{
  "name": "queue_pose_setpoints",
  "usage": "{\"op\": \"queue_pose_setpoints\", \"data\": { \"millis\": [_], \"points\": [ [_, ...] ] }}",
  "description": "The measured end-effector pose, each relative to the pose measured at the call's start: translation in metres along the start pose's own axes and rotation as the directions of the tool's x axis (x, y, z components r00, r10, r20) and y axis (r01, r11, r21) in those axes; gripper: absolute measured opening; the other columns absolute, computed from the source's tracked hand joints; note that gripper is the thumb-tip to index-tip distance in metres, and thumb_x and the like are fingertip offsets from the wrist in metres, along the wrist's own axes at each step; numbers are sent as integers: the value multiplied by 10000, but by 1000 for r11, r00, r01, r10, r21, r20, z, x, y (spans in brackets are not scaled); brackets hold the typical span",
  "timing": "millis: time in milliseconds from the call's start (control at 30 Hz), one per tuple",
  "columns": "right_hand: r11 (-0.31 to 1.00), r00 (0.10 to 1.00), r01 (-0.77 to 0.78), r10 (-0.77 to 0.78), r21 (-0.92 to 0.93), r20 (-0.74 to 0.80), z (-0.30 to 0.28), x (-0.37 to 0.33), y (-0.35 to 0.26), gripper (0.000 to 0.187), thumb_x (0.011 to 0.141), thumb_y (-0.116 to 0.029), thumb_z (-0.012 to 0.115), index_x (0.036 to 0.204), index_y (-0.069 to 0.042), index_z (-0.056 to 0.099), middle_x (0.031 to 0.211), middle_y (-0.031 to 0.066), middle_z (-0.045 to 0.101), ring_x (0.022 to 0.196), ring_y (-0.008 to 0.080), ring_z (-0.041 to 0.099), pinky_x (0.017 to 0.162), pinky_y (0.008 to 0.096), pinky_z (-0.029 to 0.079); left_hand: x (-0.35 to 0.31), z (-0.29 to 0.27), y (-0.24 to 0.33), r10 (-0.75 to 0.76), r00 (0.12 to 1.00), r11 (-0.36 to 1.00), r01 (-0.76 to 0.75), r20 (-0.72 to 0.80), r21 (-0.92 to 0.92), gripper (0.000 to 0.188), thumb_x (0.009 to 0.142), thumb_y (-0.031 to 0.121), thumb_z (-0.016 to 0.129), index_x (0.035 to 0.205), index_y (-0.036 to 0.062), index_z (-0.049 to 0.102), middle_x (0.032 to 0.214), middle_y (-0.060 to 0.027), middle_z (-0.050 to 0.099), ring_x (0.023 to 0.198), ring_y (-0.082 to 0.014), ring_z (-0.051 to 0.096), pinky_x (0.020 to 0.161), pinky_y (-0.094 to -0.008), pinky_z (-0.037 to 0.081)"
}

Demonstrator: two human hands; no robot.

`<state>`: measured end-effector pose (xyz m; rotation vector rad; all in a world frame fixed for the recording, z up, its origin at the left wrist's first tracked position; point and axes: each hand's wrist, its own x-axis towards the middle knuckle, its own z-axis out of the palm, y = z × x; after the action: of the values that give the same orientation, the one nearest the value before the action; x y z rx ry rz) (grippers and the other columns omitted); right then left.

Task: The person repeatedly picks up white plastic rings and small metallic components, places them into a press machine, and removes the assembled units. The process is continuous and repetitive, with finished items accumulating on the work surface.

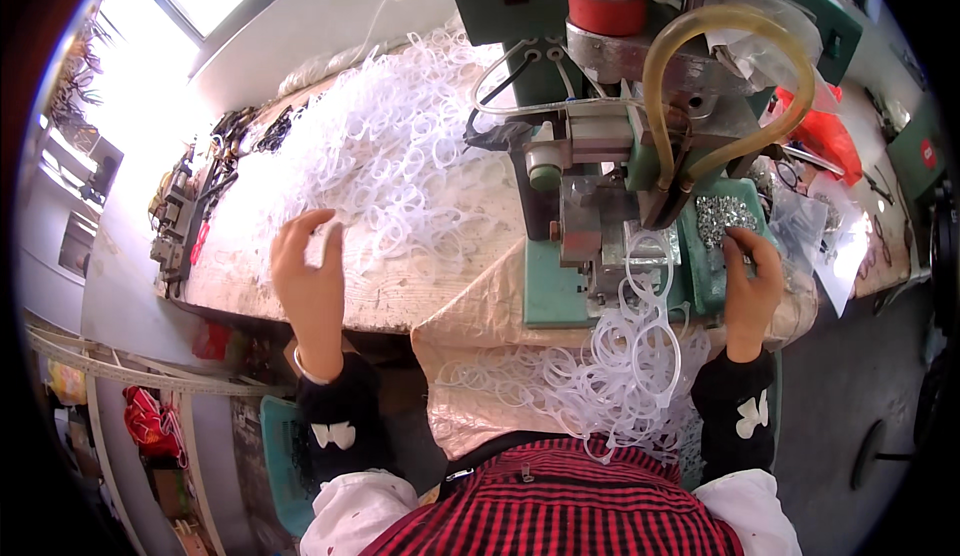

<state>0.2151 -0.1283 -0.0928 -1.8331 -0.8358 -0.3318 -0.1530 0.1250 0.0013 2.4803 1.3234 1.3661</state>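
Note:
My left hand [308, 281] is raised over the left part of the bench, thumb and forefinger curved apart, with nothing visible held between them. Beside it spreads a big heap of translucent white plastic loops [390, 146]. My right hand [752, 291] reaches into a green tray [707, 281], its thumb and fingertips together at a pile of small shiny metal parts [722, 214]; what they pinch is too small to make out. Between my hands stands a green press machine [555, 281]. Joined loops [650, 341] hang at its front, above more loops gathered in my lap.
A yellowish hose [745, 14] curves in front of the press head, below a red collar [607, 8]. Metal tooling [172, 231] lines the bench's left edge. Plastic bags and a red bag [830, 141] lie right of the tray. A teal basket [285, 456] stands below left.

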Motion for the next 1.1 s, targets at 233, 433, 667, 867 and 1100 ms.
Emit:
{"op": "queue_pose_setpoints", "data": {
  "millis": [233, 433, 667, 867, 1100],
  "points": [
    [998, 999, -14, 12, -64, -35, -15, -18, 20, 135, 868, 17, 690, 999, -2, 717, 957, 86, 710, 936, 227, 665, 902, 321, 486, -74, 86, -66, -511, 834, 843, 439, 207, 311, 490, 801, 499, 796, 774, 13, 736, 814, -165, 638, 813, -367, 624, 775, -470, 505],
    [989, 988, -145, 144, -16, -48, -38, -30, 18, 135, 862, 35, 680, 988, 3, 717, 917, 77, 689, 897, 195, 648, 861, 303, 478, -86, 159, -87, -571, 812, 806, 583, 123, -104, 352, 842, 300, 782, 734, 0, 633, 693, -80, 546, 632, -242, 526, 615, -383, 429],
    [954, 971, 120, -170, 276, 166, -17, 15, -66, 158, 774, 27, 697, 925, -11, 722, 925, 104, 702, 870, 264, 658, 805, 345, 497, 1, 73, 19, -255, 505, 107, 862, 825, -495, 368, 1021, 128, 565, 1367, 7, 532, 1009, -85, 690, 841, -182, 688, 673, -268, 561],
    [749, 974, -210, 103, 629, 201, 40, 19, -83, 421, 802, -2, 716, 1210, 15, 611, 902, 38, 660, 883, 111, 629, 831, 268, 485, -5, 91, -14, 355, 285, -676, 736, 890, 34, 359, 1079, 183, 465, 1369, -24, 505, 1039, -73, 609, 760, -117, 528, 535, -237, 455],
    [539, 915, -400, 192, 741, 355, 30, 16, -102, 461, 815, 15, 708, 1256, 27, 573, 919, 29, 655, 870, 91, 609, 812, 255, 480, 14, 73, 56, 168, 561, -466, 770, 810, -436, 508, 1092, 343, 460, 1425, -39, 487, 981, -84, 603, 799, -162, 508, 629, -270, 395]
  ]
}}
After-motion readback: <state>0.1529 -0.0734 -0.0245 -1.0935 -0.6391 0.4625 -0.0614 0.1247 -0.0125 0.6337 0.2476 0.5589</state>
